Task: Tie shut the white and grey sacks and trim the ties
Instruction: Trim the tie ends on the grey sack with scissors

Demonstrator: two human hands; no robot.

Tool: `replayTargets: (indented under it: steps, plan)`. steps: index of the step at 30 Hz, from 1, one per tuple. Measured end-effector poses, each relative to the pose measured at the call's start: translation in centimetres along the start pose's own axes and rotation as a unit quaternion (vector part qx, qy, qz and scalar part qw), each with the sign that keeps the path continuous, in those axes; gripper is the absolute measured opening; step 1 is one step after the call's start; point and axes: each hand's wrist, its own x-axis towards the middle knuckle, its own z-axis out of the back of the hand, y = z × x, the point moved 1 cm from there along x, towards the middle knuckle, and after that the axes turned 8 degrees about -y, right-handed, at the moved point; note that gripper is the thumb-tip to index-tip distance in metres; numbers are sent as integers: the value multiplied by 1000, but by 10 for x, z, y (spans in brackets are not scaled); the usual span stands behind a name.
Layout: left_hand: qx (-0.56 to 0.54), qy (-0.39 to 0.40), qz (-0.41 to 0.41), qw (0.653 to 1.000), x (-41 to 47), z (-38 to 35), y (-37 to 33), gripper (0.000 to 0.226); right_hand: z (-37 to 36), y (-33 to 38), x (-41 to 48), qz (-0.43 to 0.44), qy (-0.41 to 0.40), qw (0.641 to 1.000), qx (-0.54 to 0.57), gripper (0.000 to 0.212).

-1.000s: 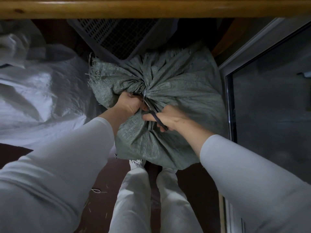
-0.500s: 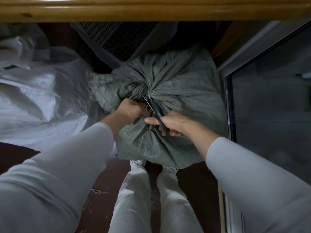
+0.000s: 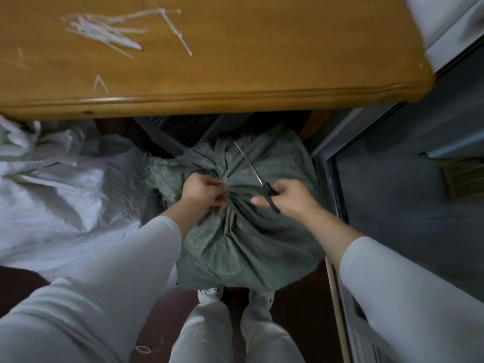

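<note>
The grey woven sack [image 3: 248, 247] stands on the floor in front of my legs, its mouth gathered into a tight neck. My left hand [image 3: 203, 192] is closed at that neck, fingers pinched on the tie; the tie itself is barely visible. My right hand [image 3: 285, 196] grips black-handled scissors [image 3: 258, 176] to the right of the neck, blades closed and pointing up and away over the sack. The white sack [image 3: 60, 203] lies slumped to the left of the grey one.
A wooden table [image 3: 235, 74] overhangs the sacks, with several pale cut strips [image 3: 104, 32] lying on it. A dark mesh crate [image 3: 180, 129] sits behind the grey sack. A metal-framed glass door [image 3: 337, 195] runs along the right. A scrap of string [image 3: 142, 349] lies on the dark floor.
My right hand has pulled the scissors away from the neck, to the right, with the blades now pointing up. The view has tilted up and shows the tabletop. My left hand stays at the neck.
</note>
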Motion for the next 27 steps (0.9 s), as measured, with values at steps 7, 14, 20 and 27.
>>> replayTargets:
  steps: [7, 14, 20, 27]
  plan:
    - [-111, -85, -105, 985, 2, 33, -91, 17, 35, 92, 10, 53, -121, 991, -31, 39]
    - [-118, -237, -98, 959, 64, 109, -142, 13, 20, 184, 44, 113, -149, 979, -74, 46]
    - [-41, -263, -113, 957, 82, 150, -158, 41, -16, 248, 67, 114, -131, 979, -108, 50]
    - [-137, -123, -115, 976, 78, 151, -164, 22, -62, 295, 87, 169, -180, 946, -211, 19]
